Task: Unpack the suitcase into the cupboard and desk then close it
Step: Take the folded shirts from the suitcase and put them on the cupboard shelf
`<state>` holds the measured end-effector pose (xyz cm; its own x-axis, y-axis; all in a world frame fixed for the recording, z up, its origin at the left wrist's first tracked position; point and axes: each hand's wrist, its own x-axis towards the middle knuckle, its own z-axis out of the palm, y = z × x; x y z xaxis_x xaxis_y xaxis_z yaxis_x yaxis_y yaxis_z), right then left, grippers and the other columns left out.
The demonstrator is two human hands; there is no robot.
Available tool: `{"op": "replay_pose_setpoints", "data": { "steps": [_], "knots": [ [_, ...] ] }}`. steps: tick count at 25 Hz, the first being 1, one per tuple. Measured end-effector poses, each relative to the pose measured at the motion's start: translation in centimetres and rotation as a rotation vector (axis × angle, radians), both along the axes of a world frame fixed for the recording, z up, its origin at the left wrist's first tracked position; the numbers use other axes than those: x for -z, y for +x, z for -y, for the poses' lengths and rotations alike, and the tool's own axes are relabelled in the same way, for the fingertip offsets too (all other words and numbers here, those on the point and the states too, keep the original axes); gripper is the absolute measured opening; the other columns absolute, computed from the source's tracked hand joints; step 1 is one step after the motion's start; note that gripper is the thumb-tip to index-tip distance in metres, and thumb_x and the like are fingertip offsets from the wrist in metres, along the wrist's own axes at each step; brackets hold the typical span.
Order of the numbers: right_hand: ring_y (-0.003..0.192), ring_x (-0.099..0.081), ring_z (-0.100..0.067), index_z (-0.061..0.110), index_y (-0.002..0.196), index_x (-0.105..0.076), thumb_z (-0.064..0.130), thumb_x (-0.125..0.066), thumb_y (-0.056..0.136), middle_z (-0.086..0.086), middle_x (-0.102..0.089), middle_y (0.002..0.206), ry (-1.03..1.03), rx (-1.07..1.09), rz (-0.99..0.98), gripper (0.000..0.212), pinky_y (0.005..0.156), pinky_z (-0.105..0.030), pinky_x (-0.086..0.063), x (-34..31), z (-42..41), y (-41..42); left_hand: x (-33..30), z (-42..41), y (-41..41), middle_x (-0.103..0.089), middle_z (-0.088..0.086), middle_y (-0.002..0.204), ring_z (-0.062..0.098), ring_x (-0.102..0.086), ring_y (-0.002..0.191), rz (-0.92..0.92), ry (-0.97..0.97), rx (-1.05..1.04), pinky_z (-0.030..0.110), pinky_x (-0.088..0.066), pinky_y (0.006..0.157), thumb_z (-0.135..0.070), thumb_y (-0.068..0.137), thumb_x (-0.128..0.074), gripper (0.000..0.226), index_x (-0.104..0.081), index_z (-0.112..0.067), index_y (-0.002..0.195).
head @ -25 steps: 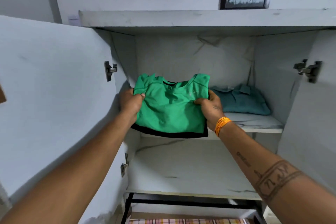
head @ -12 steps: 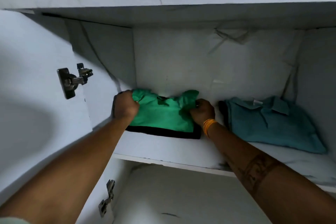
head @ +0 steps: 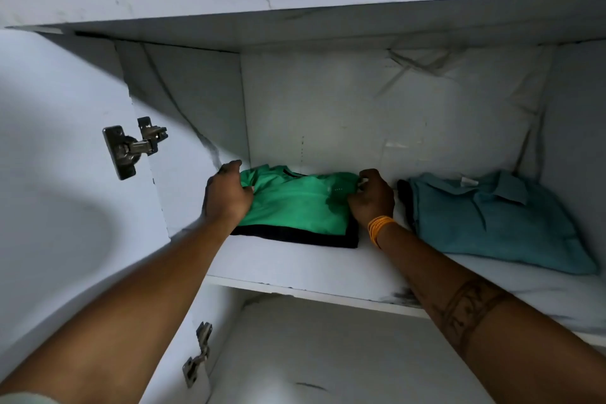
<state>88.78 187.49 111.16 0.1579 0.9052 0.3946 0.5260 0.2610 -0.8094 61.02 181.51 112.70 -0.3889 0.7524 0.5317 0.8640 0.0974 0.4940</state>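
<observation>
Big white cupboard (head: pixel 328 102) fills the view, its left door (head: pixel 65 174) swung wide open, and the upper shelf (head: pixel 295 269) is where it's all happening. Both arms are reaching in over that shelf. On the shelf, off to the outer side of the right hand's knuckles and apart from them, lies a folded teal polo shirt (head: pixel 492 223), collar toward the back wall. Between the 2 hands sits the folded green shirt (head: pixel 295 203), flat on the shelf with a black garment edge (head: pixel 295 238) showing beneath its near side. The left hand (head: pixel 226 197) is on the shirt's left edge, fingers curled over the cloth, thumb stretched toward the back corner. The right hand (head: pixel 372 198) is at the right edge, fingers bunched tight and pinching the fabric near the shoulder. An orange band (head: pixel 378 228) rings that wrist. 2 metal hinges on the door: the upper hinge (head: pixel 131 149) left of the left hand, the lower hinge (head: pixel 196 357) below the shelf.
</observation>
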Motion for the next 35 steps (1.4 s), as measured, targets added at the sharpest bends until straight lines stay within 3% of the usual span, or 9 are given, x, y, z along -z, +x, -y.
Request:
{"op": "replay_pose_setpoints", "data": {
  "steps": [3, 6, 9, 12, 15, 20, 29, 35],
  "knots": [
    [0.098, -0.068, -0.029, 0.009, 0.118, -0.068, 0.001, -0.071, 0.080, -0.010, -0.071, 0.106, 0.092, -0.031, -0.161, 0.039, 0.092, -0.039, -0.058, -0.7, 2.6, -0.7, -0.5, 2.0, 0.9, -0.067, 0.014, 0.132, 0.034, -0.065, 0.121, 0.083, 0.144, 0.075, 0.042, -0.050, 0.107, -0.021, 0.089, -0.079, 0.059, -0.057, -0.014, 0.144],
    [0.092, -0.065, -0.021, 0.009, 0.106, -0.069, -0.010, -0.064, 0.083, -0.007, -0.068, 0.095, 0.191, -0.148, -0.400, 0.030, 0.092, -0.037, -0.058, -1.4, 7.2, -1.7, -1.2, 5.5, 2.6, -0.073, 0.003, 0.112, 0.025, -0.071, 0.108, 0.516, 0.274, 0.221, 0.041, -0.056, 0.100, -0.017, 0.087, -0.082, 0.047, -0.065, -0.018, 0.131],
    [0.088, -0.069, -0.020, 0.014, 0.103, -0.071, 0.000, -0.067, 0.086, -0.008, -0.071, 0.092, 0.168, -0.216, -0.535, 0.023, 0.089, -0.045, -0.062, -1.8, 12.7, -2.3, -1.2, 11.0, 4.0, -0.079, -0.002, 0.099, 0.018, -0.075, 0.099, 0.763, 0.325, 0.359, 0.043, -0.061, 0.092, -0.022, 0.088, -0.079, 0.032, -0.067, -0.031, 0.116],
    [0.086, -0.070, -0.020, 0.017, 0.106, -0.071, 0.011, -0.068, 0.088, -0.007, -0.072, 0.091, 0.119, -0.263, -0.637, 0.019, 0.082, -0.046, -0.063, -1.6, 19.3, -3.1, -0.9, 17.9, 5.3, -0.078, 0.011, 0.103, 0.021, -0.077, 0.094, 0.895, 0.362, 0.472, 0.033, -0.063, 0.077, -0.010, 0.094, -0.073, 0.022, -0.070, -0.022, 0.113],
    [0.085, -0.068, -0.017, 0.011, 0.110, -0.069, 0.008, -0.065, 0.096, -0.009, -0.072, 0.094, 0.040, -0.369, -0.698, 0.014, 0.073, -0.039, -0.061, -1.2, 26.9, -3.9, -0.5, 25.0, 6.5, -0.078, 0.009, 0.095, 0.019, -0.076, 0.086, 0.981, 0.360, 0.518, 0.031, -0.060, 0.074, -0.005, 0.094, -0.072, 0.016, -0.073, -0.010, 0.109],
    [0.085, -0.071, -0.017, 0.009, 0.110, -0.072, 0.012, -0.066, 0.099, -0.015, -0.074, 0.102, -0.086, -0.554, -0.705, 0.013, 0.075, -0.041, -0.062, 1.3, 37.3, -5.3, 2.5, 36.4, 6.1, -0.079, 0.010, 0.098, 0.023, -0.075, 0.090, 1.035, 0.353, 0.521, 0.032, -0.059, 0.074, -0.017, 0.089, -0.077, 0.012, -0.076, -0.016, 0.101],
    [0.087, -0.075, -0.028, 0.008, 0.113, -0.072, 0.013, -0.061, 0.102, -0.014, -0.077, 0.100, -0.397, -0.941, -0.611, 0.017, 0.073, -0.038, -0.061, 8.3, 50.9, -8.5, 11.6, 56.5, 5.0, -0.078, 0.016, 0.099, 0.024, -0.075, 0.086, 1.121, 0.509, 0.085, 0.031, -0.061, 0.074, -0.012, 0.099, -0.066, 0.015, -0.072, -0.005, 0.110],
    [0.085, -0.072, -0.022, 0.010, 0.112, -0.072, 0.016, -0.061, 0.102, -0.008, -0.076, 0.093, -0.576, -1.279, -0.539, 0.015, 0.071, -0.037, -0.059, 11.3, 62.6, -13.5, 13.5, 72.9, 5.9, -0.077, 0.016, 0.103, 0.027, -0.073, 0.092, 0.987, 0.597, -0.274, 0.035, -0.061, 0.078, -0.014, 0.101, -0.065, 0.019, -0.072, -0.003, 0.114]
  ]
}}
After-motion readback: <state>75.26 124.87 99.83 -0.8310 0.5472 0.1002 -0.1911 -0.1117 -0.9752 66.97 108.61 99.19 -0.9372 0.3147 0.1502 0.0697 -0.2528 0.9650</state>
